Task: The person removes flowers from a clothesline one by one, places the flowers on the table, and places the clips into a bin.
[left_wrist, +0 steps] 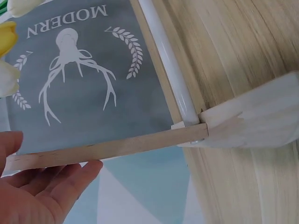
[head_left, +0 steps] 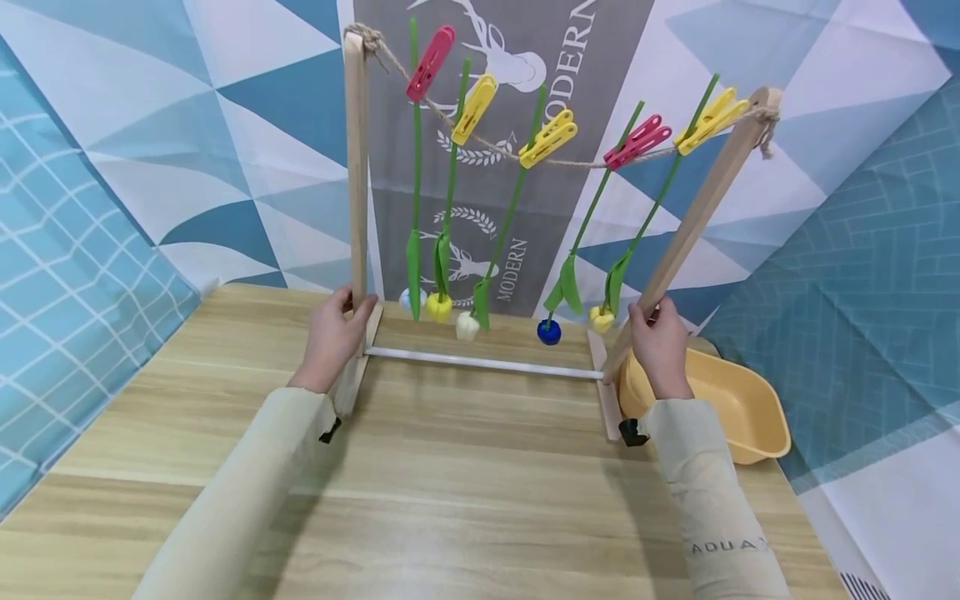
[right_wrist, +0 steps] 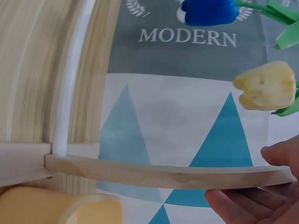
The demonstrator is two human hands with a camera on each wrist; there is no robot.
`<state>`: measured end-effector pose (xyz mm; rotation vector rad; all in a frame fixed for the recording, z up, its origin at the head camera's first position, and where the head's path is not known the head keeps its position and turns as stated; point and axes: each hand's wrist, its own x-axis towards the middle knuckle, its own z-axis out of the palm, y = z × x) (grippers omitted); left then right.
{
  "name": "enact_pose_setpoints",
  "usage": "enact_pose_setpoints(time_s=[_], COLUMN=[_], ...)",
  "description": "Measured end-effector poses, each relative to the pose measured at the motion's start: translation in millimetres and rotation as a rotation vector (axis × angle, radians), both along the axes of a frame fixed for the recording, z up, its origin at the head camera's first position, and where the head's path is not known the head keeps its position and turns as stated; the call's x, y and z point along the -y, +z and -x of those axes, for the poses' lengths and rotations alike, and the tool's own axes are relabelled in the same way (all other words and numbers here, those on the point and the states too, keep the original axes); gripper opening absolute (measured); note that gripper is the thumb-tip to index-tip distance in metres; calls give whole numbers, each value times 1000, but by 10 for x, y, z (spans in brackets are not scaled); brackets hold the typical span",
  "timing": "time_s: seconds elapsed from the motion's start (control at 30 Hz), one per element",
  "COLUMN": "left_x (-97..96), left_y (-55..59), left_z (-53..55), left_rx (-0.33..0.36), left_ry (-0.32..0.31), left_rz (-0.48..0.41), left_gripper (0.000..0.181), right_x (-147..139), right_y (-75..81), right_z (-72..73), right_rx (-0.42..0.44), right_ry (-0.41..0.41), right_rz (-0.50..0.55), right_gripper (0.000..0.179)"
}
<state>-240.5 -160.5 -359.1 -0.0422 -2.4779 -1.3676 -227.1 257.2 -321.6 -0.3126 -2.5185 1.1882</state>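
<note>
- The wooden stand is on the table, and the white bar joins its two sides down low.
- The left hand is just above the white bar's left end. It is closed around the left post, with the thumb on one side and the bent fingers on the other.
- The right hand is above the bar's right end. Its thumb and fingers pinch the right post from both sides.
- Both arms reach forward in pale sleeves, one toward each end of the bar.
- High above the bar, a string is tied from post to post. It dips in the middle.
- Pink and yellow clips hold five upside-down flowers on the string. The blooms hang above the bar.
- A yellow tub sits past the bar's right end, beside the stand. The right hand and sleeve hide some of it.
- Behind the bar is a cloth with triangles and white deer heads.
</note>
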Motion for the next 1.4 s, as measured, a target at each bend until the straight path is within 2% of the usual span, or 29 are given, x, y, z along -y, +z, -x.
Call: enact_pose_setpoints(time_s=[0.17, 0.6, 0.97, 1.4], left_x=[-22, -34, -34, -51], left_y=[0, 29, 26, 42], left_z=[26, 6, -39, -60], left_rx=[-22, -66, -84, -89], left_ry=[33, 92, 88, 91], left_rz=[37, 100, 137, 131], left_gripper=[29, 29, 31, 30], right_x=[-14, 3, -3, -44], right_y=[-40, -14, 7, 14], right_z=[5, 17, -28, -60], right_rx=[-18, 7, 20, 11], right_ry=[-21, -25, -34, -31], right_rz=[-66, -84, -114, -150], right_gripper=[40, 39, 37, 36])
